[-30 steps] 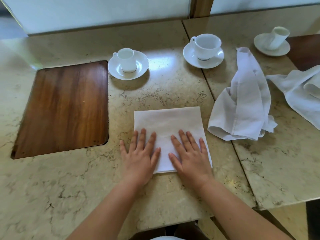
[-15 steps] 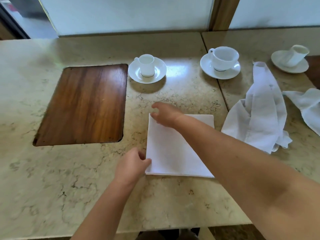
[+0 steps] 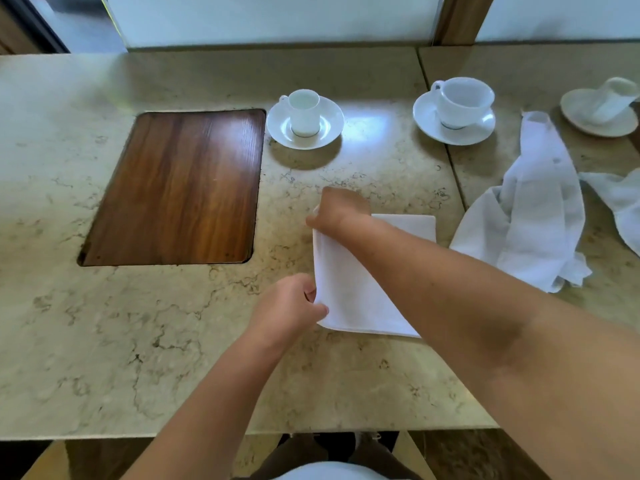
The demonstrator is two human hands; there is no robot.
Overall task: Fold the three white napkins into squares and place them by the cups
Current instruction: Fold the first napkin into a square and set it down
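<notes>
The left hand (image 3: 289,306) pinches the near left corner of the folded napkin (image 3: 353,292), its fingers (image 3: 317,308) closed narrow on the cloth's edge. The right hand (image 3: 341,211) reaches across and grips the far left corner; its fingers are curled under and hidden, so how tightly they close cannot be told, though cloth shows just at the knuckles. With both corners of one side taken, the grip looks meant either to lift the whole square without letting its layers slide apart or to turn that side over for one more fold.

The napkin lies flat on the tabletop (image 3: 173,341), stretching to the right of both sets of fingers, beneath the right forearm. It already looks roughly square, so this is probably the pick-up for placing.

Beyond the right hand's fingers stands the small cup (image 3: 304,110) on its saucer (image 3: 329,128), the nearest likely spot for the napkin. Farther to the right of those fingers sits the larger cup (image 3: 464,98), and a third cup (image 3: 609,95), blurred, at the frame's edge. Two unfolded napkins remain: a crumpled one (image 3: 533,209) well to the right of the fingers, and another (image 3: 620,202) partly out of view. To the left of the fingers lies a wooden inlay (image 3: 180,188).
</notes>
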